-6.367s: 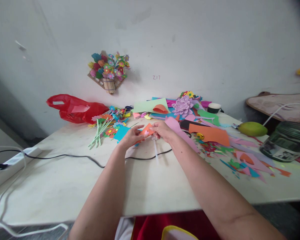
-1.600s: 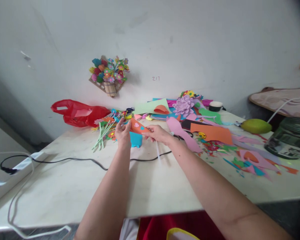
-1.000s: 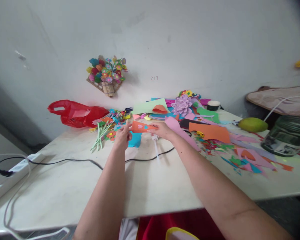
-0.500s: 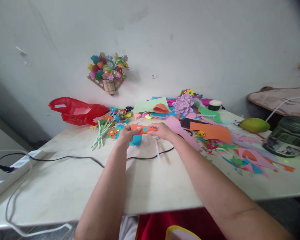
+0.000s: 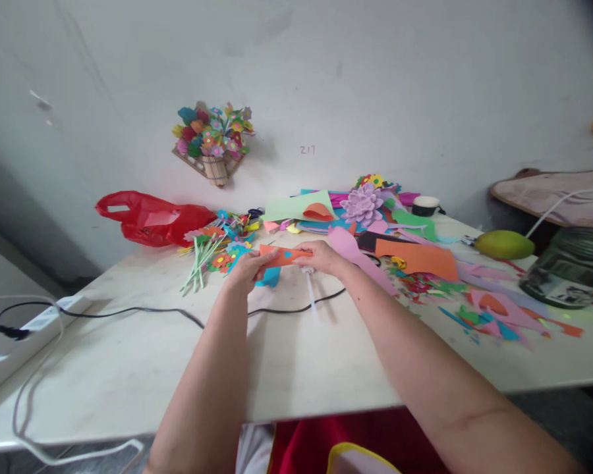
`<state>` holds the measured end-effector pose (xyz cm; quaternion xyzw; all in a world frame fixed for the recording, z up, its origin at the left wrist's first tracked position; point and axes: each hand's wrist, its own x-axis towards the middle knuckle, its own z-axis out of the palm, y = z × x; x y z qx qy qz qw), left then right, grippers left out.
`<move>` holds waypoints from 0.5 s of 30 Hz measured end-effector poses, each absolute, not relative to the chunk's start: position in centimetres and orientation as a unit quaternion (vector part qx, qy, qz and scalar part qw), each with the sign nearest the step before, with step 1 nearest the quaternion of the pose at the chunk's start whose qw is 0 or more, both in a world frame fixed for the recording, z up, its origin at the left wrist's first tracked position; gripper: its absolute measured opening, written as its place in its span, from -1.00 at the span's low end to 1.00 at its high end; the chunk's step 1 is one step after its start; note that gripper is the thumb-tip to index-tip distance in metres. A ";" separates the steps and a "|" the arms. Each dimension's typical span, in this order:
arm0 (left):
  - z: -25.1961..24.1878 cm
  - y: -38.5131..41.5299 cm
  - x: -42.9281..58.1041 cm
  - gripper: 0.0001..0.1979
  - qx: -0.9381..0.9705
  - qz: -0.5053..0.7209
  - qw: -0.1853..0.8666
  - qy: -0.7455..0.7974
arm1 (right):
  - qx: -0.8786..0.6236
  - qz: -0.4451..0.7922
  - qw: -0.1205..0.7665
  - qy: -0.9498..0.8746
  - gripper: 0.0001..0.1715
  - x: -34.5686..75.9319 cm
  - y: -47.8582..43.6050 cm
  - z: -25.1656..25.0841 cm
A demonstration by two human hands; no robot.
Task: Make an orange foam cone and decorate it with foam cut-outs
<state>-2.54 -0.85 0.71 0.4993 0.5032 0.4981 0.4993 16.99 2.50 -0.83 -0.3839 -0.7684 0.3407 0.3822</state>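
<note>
Between my two hands I hold an orange craft foam strip (image 5: 282,255) with a small blue patch on its face. My left hand (image 5: 251,267) pinches its left end, and my right hand (image 5: 324,257) grips the right end. Just beneath the strip a blue foam piece (image 5: 269,276) shows, partly hidden; whether it is held or lies on the table I cannot tell. A white stick (image 5: 310,294), likely a glue stick or gun nozzle part, points toward me below my right hand. Foam flowers (image 5: 222,262) with pale green stems (image 5: 200,263) lie left of my left hand.
A black cable (image 5: 143,310) crosses the white table (image 5: 321,368). A red plastic bag (image 5: 153,220) lies at the back left. Foam sheets (image 5: 296,207), a purple foam flower (image 5: 363,205) and scraps (image 5: 489,319) cover the right side, near a glass jar (image 5: 568,270).
The left hand's thumb and fingers have shifted slightly on the orange strip. The right hand keeps its grip, and the view has moved a little.
</note>
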 end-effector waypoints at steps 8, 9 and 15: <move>0.7 -0.8 -2.7 -0.57 0.507 0.493 0.490 0.510 | -0.362 0.344 0.393 -0.772 -0.67 17.1 2.5 -0.9; 0.7 -0.9 -2.7 -0.58 0.505 0.498 0.489 0.507 | -0.360 0.349 0.393 -0.771 -0.67 17.1 2.5 -0.9; 0.8 -1.0 -2.7 -0.61 0.497 0.510 0.498 0.494 | -0.368 0.421 0.395 -0.728 -0.61 17.3 2.2 -0.5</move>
